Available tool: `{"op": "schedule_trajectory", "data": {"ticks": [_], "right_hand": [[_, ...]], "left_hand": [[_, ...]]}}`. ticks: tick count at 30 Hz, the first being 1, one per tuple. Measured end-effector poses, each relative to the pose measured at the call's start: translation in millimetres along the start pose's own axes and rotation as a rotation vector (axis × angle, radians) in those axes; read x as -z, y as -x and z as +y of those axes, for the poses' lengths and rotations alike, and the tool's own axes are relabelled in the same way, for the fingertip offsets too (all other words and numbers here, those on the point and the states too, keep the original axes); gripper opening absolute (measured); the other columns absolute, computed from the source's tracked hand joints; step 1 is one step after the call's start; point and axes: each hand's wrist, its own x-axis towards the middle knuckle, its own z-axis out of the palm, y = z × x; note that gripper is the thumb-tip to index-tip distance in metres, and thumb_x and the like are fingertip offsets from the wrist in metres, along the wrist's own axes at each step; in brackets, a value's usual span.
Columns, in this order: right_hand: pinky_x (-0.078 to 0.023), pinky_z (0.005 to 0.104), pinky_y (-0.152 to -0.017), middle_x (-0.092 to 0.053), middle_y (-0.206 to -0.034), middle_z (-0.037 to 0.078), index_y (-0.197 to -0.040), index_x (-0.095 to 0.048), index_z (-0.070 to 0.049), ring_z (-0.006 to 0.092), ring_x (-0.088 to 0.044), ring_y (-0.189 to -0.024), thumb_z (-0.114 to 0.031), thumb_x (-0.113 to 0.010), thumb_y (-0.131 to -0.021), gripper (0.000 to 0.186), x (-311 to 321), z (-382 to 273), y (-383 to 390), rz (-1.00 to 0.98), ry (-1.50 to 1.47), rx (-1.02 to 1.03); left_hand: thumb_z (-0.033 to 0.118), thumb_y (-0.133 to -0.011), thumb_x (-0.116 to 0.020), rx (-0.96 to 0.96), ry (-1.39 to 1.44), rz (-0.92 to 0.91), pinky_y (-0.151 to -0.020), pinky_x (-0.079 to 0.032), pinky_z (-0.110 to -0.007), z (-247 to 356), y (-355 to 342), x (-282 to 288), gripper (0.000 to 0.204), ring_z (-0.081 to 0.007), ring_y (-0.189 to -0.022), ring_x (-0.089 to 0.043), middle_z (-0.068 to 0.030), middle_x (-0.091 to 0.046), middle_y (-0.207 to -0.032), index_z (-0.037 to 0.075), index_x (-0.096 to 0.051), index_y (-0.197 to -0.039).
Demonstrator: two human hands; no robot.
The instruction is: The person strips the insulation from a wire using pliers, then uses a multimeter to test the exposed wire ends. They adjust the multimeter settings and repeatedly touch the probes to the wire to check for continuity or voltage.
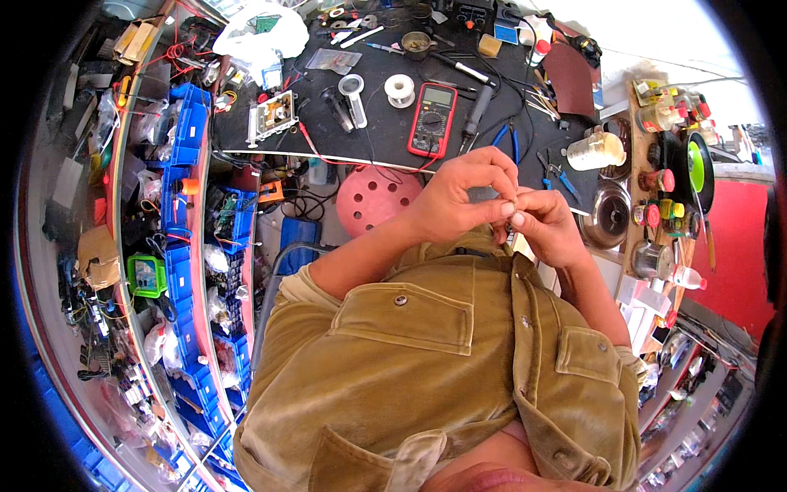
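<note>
My left hand point(466, 193) and my right hand point(543, 221) meet in front of my chest, thumbs and fingertips pinched together around something too small to make out. Just beyond them on the black workbench point(287, 82) lie blue-handled pliers point(515, 143), a second blue-handled tool point(557, 176), a grey-handled tool point(476, 111) and a red multimeter point(432, 121) with leads. A white spool point(399, 90), a magnifier point(352, 94) and a board in a metal frame point(272, 116) lie to the left.
Blue parts bins point(185, 123) line shelves at my left. A pink perforated stool seat point(373, 205) is under the bench edge. At my right are a white jar point(597, 150), a wooden shelf of bottles point(652, 205), a black pan point(702, 168) and a red panel point(738, 246).
</note>
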Motion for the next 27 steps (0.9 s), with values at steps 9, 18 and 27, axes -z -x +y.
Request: {"op": "schedule_trajectory", "data": {"ticks": [9,18,27], "right_hand": [[-0.046,0.0236,-0.063,-0.06,-0.083,0.005,-0.082,-0.067,0.001,0.0112,-0.057,-0.073,-0.004,-0.068,-0.081,0.006,0,9,1,0.109,0.159,0.026],[-0.038,0.0213,-0.057,-0.053,-0.07,-0.001,-0.065,-0.054,-0.001,0.0057,-0.048,-0.065,-0.002,-0.071,-0.075,0.019,4,45,11,0.408,0.591,-0.045],[-0.041,0.0203,-0.056,-0.053,-0.075,0.001,-0.067,-0.056,-0.001,0.0067,-0.05,-0.064,0.0,-0.07,-0.077,0.017,6,61,27,0.464,0.285,-0.155]], "left_hand": [[0.006,-0.078,-0.067,-0.016,-0.106,0.031,-0.078,-0.042,-0.028,-7,11,0,0.007,-0.0156,-0.087,-0.054,-0.0048,-0.056,-0.09,0.005,-0.061,-0.081],[0.004,-0.077,-0.065,0.034,-0.421,0.083,-0.076,-0.043,-0.028,-30,23,-16,0.006,-0.0164,-0.085,-0.055,-0.0044,-0.056,-0.089,0.005,-0.06,-0.079],[0.015,-0.081,-0.065,0.473,-0.344,0.469,-0.066,-0.048,-0.034,-148,24,49,0.015,-0.0227,-0.067,-0.059,-0.0092,-0.058,-0.07,0.003,-0.065,-0.09]]}}
